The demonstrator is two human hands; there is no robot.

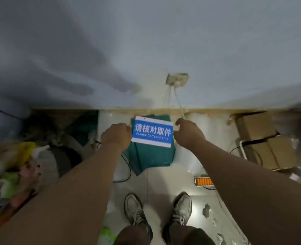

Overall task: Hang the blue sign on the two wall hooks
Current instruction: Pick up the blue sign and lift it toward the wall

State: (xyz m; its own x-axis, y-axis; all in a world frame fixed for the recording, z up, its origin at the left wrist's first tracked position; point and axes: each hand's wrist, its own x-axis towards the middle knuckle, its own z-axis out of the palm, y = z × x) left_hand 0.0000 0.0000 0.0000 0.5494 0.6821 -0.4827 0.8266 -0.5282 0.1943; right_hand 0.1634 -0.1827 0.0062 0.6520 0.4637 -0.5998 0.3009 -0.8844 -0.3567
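The blue sign (152,132), white-edged with white Chinese characters and the words "Please Collect items", is held low in front of me above the floor, tilted slightly. My left hand (117,133) grips its left edge and my right hand (188,132) grips its right edge. Two small holes show along the sign's top border. No wall hooks are visible on the pale wall (146,41) ahead.
A wall socket (177,79) with a white cable hangs on the wall. A green cloth (151,156) lies on the floor under the sign. Cardboard boxes (264,138) stand right, a cluttered pile (19,165) left, an orange heater (203,181) near my shoes (182,207).
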